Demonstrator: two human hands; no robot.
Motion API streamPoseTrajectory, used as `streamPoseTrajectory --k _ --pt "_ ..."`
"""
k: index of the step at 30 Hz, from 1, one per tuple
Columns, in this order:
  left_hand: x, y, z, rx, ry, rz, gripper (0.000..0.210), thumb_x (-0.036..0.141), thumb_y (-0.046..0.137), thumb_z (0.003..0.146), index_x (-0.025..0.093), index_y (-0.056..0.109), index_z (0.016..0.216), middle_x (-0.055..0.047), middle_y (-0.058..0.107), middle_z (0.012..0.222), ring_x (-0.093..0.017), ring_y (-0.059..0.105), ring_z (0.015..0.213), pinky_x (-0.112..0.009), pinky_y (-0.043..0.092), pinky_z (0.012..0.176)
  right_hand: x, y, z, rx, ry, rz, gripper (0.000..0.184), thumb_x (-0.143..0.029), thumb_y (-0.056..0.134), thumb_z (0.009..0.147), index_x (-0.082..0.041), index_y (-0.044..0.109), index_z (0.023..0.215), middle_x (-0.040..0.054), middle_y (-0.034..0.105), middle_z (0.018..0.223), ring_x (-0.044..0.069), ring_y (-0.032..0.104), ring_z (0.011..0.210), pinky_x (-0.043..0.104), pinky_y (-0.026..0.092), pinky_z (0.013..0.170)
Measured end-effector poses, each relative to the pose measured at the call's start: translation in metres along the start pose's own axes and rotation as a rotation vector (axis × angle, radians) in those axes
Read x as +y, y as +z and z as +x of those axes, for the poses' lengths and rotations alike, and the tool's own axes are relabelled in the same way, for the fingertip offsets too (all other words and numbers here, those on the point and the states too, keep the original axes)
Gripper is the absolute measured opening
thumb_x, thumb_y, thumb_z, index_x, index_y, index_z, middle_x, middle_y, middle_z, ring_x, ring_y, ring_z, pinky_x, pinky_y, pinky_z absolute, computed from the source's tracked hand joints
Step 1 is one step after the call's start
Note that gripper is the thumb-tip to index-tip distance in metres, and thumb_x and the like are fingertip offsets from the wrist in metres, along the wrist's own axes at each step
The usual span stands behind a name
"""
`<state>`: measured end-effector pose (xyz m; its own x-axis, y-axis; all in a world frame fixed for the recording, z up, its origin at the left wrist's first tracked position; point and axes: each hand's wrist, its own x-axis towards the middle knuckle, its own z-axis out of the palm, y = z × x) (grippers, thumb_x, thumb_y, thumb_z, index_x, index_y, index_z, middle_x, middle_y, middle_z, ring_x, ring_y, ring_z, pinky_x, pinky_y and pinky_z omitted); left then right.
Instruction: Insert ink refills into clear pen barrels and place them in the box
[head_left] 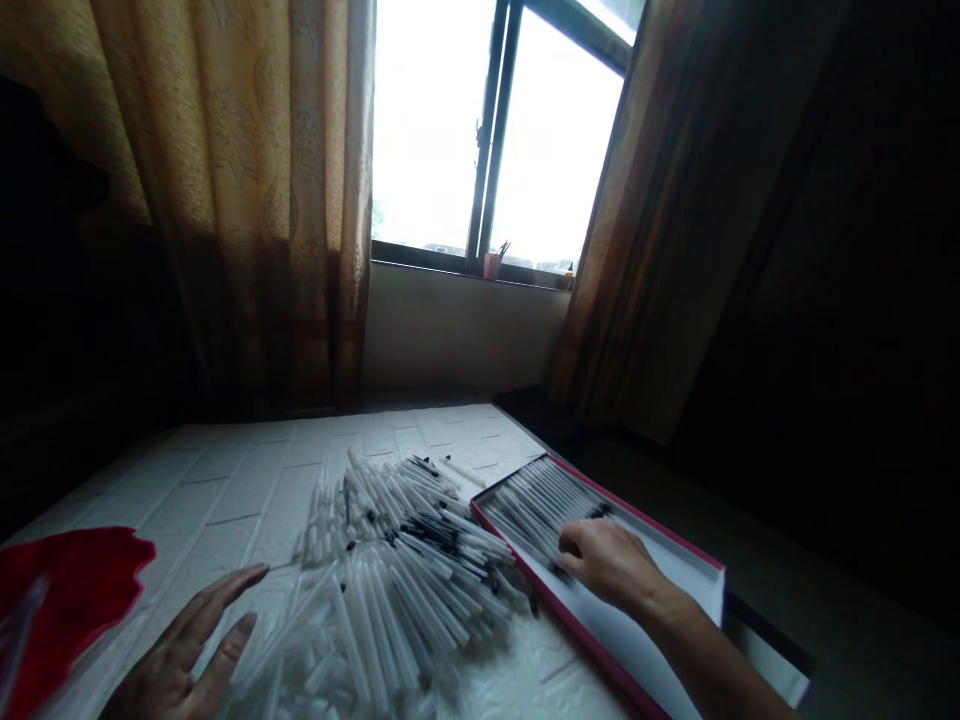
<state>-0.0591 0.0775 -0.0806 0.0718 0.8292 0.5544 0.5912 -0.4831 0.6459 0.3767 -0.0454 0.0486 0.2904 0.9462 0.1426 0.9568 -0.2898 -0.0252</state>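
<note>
the right hand (pixel 609 562) lies inside a shallow red-edged box (pixel 679 575) at the right side of the table, knuckles up, its fingers curled down onto the row of pens in the box (pixel 536 505); the fingertips are hidden under the hand, so i cannot tell whether they pinch a pen or only press on the row; those pens lie side by side, filling the far half of the box, while the near half shows its bare white floor; the left hand (pixel 184 650) is flat and spread, palm down, fingers apart, resting on the white brick-patterned table (pixel 225 480) at the near left, its fingertips just beside the edge of a loose heap of clear pens (pixel 405 570); it grips nothing; the heap sprawls between the two hands, the pens crossing at all angles, many with dark tips, its right fringe touching the box's long edge; a red sheet (pixel 71 590) lies at the far left of the table, near the left hand but apart from it; behind the table hang tan curtains (pixel 255 190) on either side of a bright window (pixel 487 130); a small cup (pixel 492 264) stands on the sill.
</note>
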Motion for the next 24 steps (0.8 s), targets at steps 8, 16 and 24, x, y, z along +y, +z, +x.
streamPoseTrajectory --k 8,16,24 --pt "-0.036 0.005 0.004 -0.02 0.252 0.217 0.045 0.06 0.045 0.099 0.035 0.06 0.133 -0.004 0.072 0.131 -0.029 0.071 0.119 -0.04 0.062 0.093 -0.008 0.016 -0.005 -0.083 0.048 -0.118 0.016 -0.011 0.068 0.088 -0.016 0.078 0.099 0.0153 0.083 0.1 0.031 0.078 0.097 0.031 0.05 0.072" --pt "-0.019 0.001 0.004 0.04 0.436 0.34 0.041 0.048 0.04 0.102 0.034 0.052 0.139 -0.005 0.071 0.129 -0.027 0.074 0.114 -0.04 0.064 0.091 -0.007 -0.012 -0.006 -0.008 0.117 -0.098 0.023 -0.016 0.054 0.098 -0.016 0.077 0.095 0.017 0.082 0.095 0.036 0.078 0.094 0.037 0.051 0.071" --pt "0.022 -0.007 -0.009 -0.021 0.579 0.341 0.044 0.045 0.045 0.103 0.034 0.05 0.145 -0.004 0.069 0.135 -0.022 0.07 0.121 -0.033 0.057 0.102 -0.047 -0.036 -0.009 0.284 -0.108 0.575 0.029 -0.037 0.051 0.094 -0.02 0.074 0.093 0.0073 0.078 0.08 0.026 0.074 0.076 0.033 0.05 0.067"
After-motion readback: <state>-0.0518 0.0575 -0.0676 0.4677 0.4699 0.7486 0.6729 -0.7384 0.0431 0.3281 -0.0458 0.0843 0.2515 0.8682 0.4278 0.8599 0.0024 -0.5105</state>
